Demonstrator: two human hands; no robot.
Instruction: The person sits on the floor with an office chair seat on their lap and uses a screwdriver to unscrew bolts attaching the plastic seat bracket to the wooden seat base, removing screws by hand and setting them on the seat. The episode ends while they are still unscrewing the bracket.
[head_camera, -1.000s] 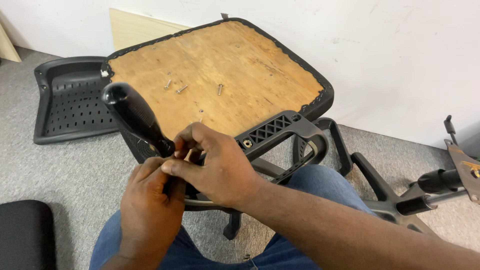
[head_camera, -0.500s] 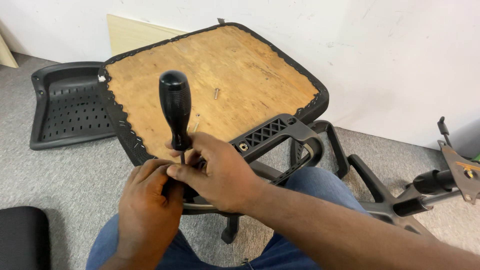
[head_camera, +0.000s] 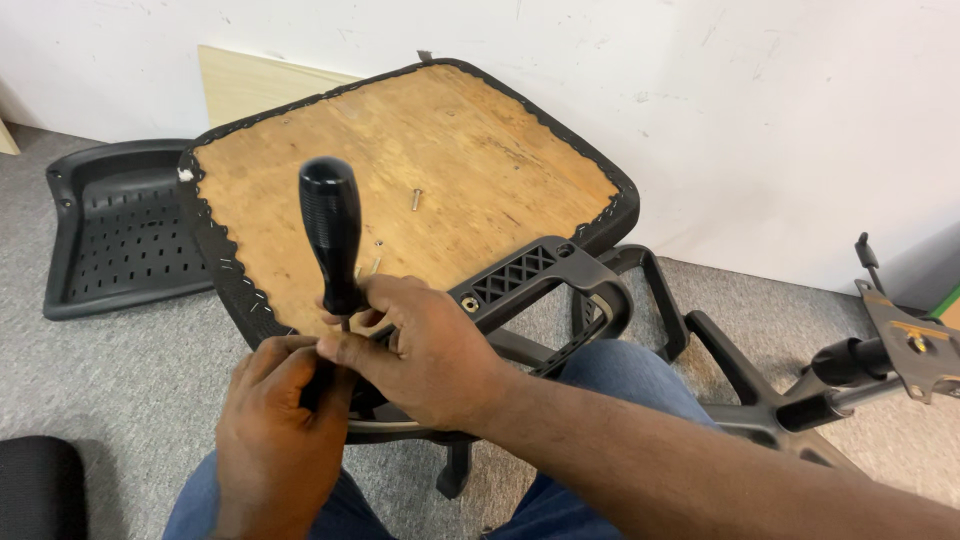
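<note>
Your right hand (head_camera: 425, 350) pinches the shaft of 1 black-handled screwdriver (head_camera: 332, 235), upright at the near edge of the seat's plywood underside (head_camera: 420, 150); left hand (head_camera: 275, 420) closes around it lower down. 1 loose screw (head_camera: 414, 199) lies on the wood. 1 black armrest (head_camera: 545, 275) beside your knuckles; 1 perforated plastic shell (head_camera: 115, 235) on the carpet, w/ nothing in it.

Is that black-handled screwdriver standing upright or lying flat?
Upright: the screwdriver has its handle on top and its shaft running down between the right hand and left hand, over the seat base.
</note>
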